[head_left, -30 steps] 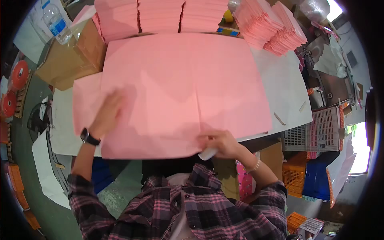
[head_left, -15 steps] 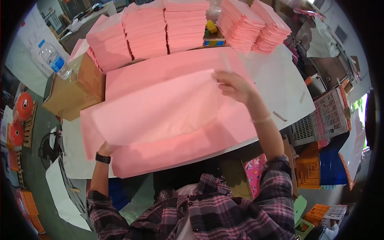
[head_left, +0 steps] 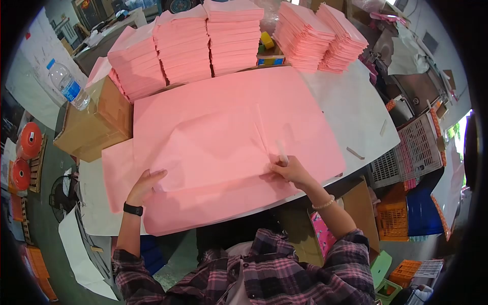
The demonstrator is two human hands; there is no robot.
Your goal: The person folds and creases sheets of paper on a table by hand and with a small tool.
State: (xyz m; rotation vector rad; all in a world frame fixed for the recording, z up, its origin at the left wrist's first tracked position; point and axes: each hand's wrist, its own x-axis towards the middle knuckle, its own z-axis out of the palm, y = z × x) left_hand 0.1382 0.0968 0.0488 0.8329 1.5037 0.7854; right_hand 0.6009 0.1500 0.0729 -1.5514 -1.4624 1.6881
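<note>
A large pink sheet (head_left: 213, 147) lies bent over toward me on more pink sheets (head_left: 305, 107) on the white table. Its front edge forms a fold, and its surface bulges and creases. My right hand (head_left: 291, 171) pinches the sheet at the right end of that fold. A small whitish strip (head_left: 282, 151) sticks up by these fingers; its kind is unclear. At the fold's left end, my left hand (head_left: 144, 187) rests on the pink paper, fingers stretched out and thumb apart.
Tall stacks of folded pink paper (head_left: 183, 48) line the table's back edge. On the left, a cardboard box (head_left: 96, 122) carries a water bottle (head_left: 70, 86). A yellow tape roll (head_left: 267, 40) sits between stacks. Plastic crates (head_left: 391, 211) stand to the right.
My right hand has come down toward me, bringing the lifted sheet's edge to the front. My left hand has shifted slightly up and right, its fingers now stretched over the paper.
</note>
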